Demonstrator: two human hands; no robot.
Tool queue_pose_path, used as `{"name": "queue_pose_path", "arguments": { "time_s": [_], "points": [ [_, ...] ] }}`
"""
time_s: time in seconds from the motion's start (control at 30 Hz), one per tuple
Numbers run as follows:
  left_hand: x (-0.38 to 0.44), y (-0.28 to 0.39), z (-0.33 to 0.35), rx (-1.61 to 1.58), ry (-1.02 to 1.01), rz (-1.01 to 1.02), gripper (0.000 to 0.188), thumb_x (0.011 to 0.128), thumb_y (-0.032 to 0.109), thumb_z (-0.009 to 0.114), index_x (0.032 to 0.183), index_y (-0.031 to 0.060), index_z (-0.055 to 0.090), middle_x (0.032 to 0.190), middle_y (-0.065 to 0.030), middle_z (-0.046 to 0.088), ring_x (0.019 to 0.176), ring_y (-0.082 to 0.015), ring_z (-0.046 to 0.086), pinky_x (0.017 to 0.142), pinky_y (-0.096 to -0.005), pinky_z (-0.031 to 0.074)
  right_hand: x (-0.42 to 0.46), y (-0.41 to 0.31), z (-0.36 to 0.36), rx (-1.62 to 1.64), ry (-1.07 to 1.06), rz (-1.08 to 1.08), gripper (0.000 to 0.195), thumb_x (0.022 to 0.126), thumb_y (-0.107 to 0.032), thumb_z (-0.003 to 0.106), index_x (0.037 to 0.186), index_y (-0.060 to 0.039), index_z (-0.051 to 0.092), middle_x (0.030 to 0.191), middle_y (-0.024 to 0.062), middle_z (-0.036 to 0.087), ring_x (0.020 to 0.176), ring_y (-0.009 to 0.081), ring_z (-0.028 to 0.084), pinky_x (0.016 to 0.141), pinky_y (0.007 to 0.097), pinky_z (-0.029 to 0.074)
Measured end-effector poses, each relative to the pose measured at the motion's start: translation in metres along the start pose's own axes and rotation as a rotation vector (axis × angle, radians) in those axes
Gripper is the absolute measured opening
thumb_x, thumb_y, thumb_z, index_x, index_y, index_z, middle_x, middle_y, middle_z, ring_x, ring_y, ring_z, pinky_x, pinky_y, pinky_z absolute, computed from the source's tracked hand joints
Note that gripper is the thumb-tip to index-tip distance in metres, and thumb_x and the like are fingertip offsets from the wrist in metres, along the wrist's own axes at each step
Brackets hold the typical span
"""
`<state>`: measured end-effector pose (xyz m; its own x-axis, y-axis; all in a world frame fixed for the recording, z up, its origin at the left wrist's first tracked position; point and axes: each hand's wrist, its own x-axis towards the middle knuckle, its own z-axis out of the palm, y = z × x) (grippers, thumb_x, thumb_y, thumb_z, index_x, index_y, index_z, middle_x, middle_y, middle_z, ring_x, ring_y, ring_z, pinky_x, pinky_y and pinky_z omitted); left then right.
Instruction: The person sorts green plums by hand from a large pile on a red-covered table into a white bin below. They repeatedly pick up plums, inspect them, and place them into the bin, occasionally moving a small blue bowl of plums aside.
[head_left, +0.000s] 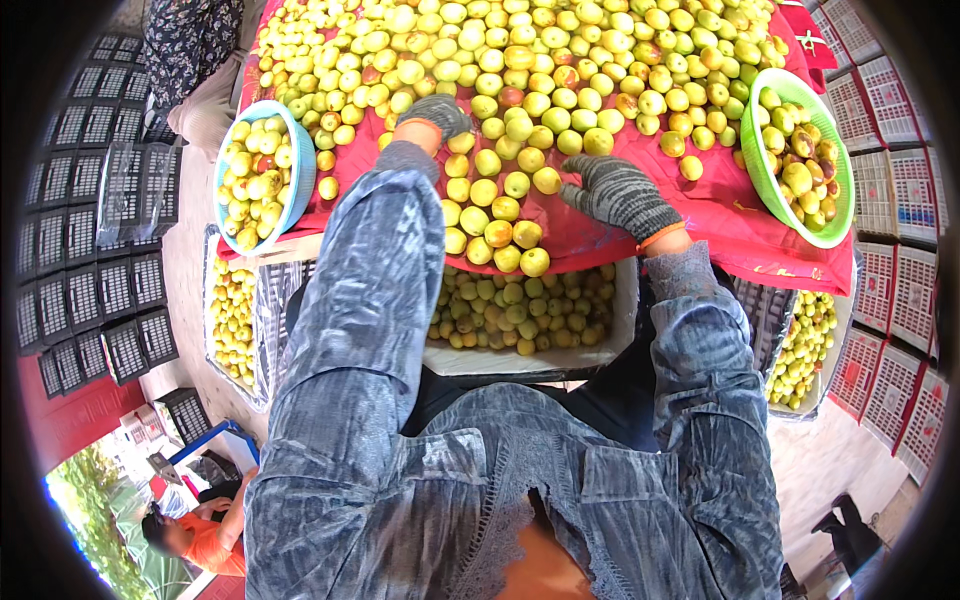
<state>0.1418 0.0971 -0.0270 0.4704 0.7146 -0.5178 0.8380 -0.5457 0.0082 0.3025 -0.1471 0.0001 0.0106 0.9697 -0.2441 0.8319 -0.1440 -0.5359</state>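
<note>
Many green-yellow jujubes (507, 208), some with brown patches, lie on a red cloth (585, 244) over a table. My left hand (439, 118), in a grey knitted glove with an orange cuff, reaches in among them; its fingertips are partly hidden, so a hold cannot be told. My right hand (621, 193), in a striped grey glove, rests low over the cloth with fingers apart, just right of the loose group of fruit at the table's near edge. Below that edge, between my knees, a lined crate (525, 364) holds more jujubes.
A blue basket (304, 176) of jujubes stands at left, a green basket (841, 191) at right. Filled lined crates (268, 330) flank my legs. Black crates (82, 225) are stacked left, white crates (874, 187) right. A person in orange (214, 544) is at lower left.
</note>
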Motion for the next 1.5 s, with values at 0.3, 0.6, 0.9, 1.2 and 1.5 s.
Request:
{"name": "queue_pose_path", "arguments": {
  "time_s": [0.3,0.6,0.9,1.2,1.5],
  "points": [
    [-0.103,0.09,0.018,-0.98,0.528,0.393,0.034,0.078,0.023,0.065,0.105,0.0039,0.056,0.091,-0.0105,0.061,0.083,-0.0184,0.059,0.073,-0.0307,0.049,0.009,-0.012,0.002,1.277,0.388,0.077,0.036,0.086,-0.036,0.055,0.111,-0.0097,0.058,0.099,0.0058,0.062,0.082,0.0199,0.061,0.072,0.0378,0.049],
    [-0.055,0.068,-0.014,-0.453,0.882,0.51,0.043,0.079,0.033,0.06,0.11,0.0039,0.058,0.107,-0.0167,0.059,0.098,-0.0329,0.055,0.09,-0.0399,0.042,0.005,-0.02,0.004,2.349,0.247,0.195,0.039,0.087,-0.049,0.05,0.094,-0.0113,0.052,0.086,0.0058,0.058,0.072,0.0233,0.058,0.061,0.0424,0.052],
    [0.026,0.004,-0.062,0.183,0.44,0.015,0.04,0.08,0.014,0.049,0.12,0.0085,0.05,0.124,-0.0184,0.048,0.108,-0.0353,0.053,0.089,-0.0451,0.044,-0.004,-0.024,-0.01,2.135,0.25,0.051,0.037,0.089,-0.048,0.048,0.088,-0.0114,0.051,0.067,0.0036,0.053,0.057,0.0173,0.055,0.049,0.0331,0.051],
    [0.028,-0.022,-0.041,0.105,0.199,0.05,0.061,0.08,0.024,0.059,0.135,0.0186,0.033,0.118,-0.0198,0.055,0.109,-0.0342,0.054,0.091,-0.0434,0.042,-0.003,-0.02,-0.002,2.074,0.196,0.077,0.043,0.09,-0.047,0.047,0.093,-0.0043,0.052,0.067,0.0069,0.054,0.055,0.0184,0.055,0.048,0.0338,0.051],
    [-0.003,-0.039,-0.021,-1.882,0.172,-0.071,0.028,0.089,0.039,0.052,0.099,0.0133,0.055,0.08,-0.0058,0.058,0.065,-0.0163,0.057,0.044,-0.0255,0.044,0.002,-0.022,-0.001,2.063,0.213,0.041,0.044,0.089,-0.05,0.047,0.092,-0.007,0.054,0.068,0.005,0.057,0.058,0.0185,0.057,0.054,0.0364,0.053]
  ]
}}
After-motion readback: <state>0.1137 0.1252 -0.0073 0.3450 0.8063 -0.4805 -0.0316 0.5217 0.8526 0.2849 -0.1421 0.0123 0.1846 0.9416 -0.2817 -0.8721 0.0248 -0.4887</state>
